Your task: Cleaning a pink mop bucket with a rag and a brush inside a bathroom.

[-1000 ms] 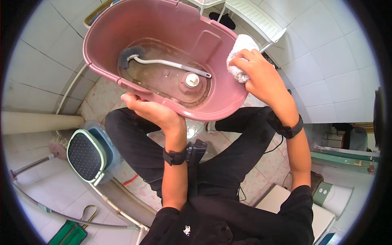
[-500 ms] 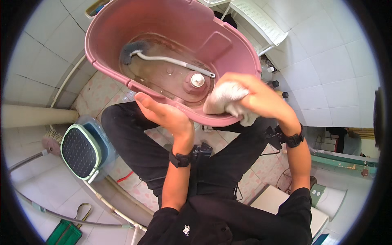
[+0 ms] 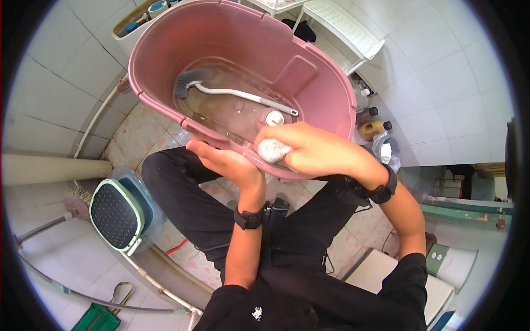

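A large pink plastic tub (image 3: 221, 33) is tilted in front of me, its inside facing me. At the near rim my right hand (image 3: 314, 149) is closed around a bunched whitish cloth (image 3: 273, 150), pressed to the inner wall. My left hand (image 3: 226, 163) rests along the outside of the near rim, fingers stretched out. Inside the tub lies a brush (image 3: 243, 95) with a white and grey handle and a grey bristle head. A round fitting with a white top (image 3: 274, 118) rises from the stained bottom, just beyond my right hand.
To the left stands a folding basin-like bucket with a dark dotted lid (image 3: 116, 214), beside a scrub brush (image 3: 77, 204). Several bottles (image 3: 371, 129) line the right wall under a white rack (image 3: 345, 27). A pale box (image 3: 375, 270) is at the lower right.
My right hand has moved left along the near rim with the cloth. The tub has shifted slightly right and down in view. My left hand stays at the rim.
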`<state>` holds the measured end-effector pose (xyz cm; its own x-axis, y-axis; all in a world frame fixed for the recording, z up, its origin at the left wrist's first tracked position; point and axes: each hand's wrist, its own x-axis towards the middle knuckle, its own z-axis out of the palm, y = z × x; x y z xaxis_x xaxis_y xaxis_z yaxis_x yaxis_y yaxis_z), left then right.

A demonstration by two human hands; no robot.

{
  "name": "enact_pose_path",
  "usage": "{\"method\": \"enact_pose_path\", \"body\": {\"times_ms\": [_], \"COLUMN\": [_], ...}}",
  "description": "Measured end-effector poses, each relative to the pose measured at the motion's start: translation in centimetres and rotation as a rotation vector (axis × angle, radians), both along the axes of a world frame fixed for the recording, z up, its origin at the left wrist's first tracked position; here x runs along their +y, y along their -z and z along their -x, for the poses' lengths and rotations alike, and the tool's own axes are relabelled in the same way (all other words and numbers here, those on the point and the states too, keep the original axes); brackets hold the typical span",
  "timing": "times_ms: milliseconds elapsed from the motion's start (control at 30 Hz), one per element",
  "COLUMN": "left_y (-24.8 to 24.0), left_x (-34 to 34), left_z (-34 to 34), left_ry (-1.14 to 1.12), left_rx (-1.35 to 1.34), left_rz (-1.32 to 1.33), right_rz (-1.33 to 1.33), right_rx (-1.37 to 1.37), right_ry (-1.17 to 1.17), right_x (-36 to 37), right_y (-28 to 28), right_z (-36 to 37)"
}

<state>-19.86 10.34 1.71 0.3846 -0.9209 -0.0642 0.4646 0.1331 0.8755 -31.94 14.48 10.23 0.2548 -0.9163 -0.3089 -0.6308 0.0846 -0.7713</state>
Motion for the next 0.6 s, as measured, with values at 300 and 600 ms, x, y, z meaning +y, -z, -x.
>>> {"method": "enact_pose_path", "body": {"times_ms": [300,600], "left_y": [0.6,0.0], "left_x": [-1.0,-7.7], "left_z": [-1.1,-2.5], "left_ry": [0.013,0.175], "left_rx": [0.054,0.14], "left_rz": [0.011,0.117], "right_rz": [0.057,0.453], "right_rx": [0.244,0.64], "right_ry": [-0.097,-0.177], "right_x": [1.1,1.3], "right_y": [-0.8,-2.0], "right_z": [1.2,5.9]}}
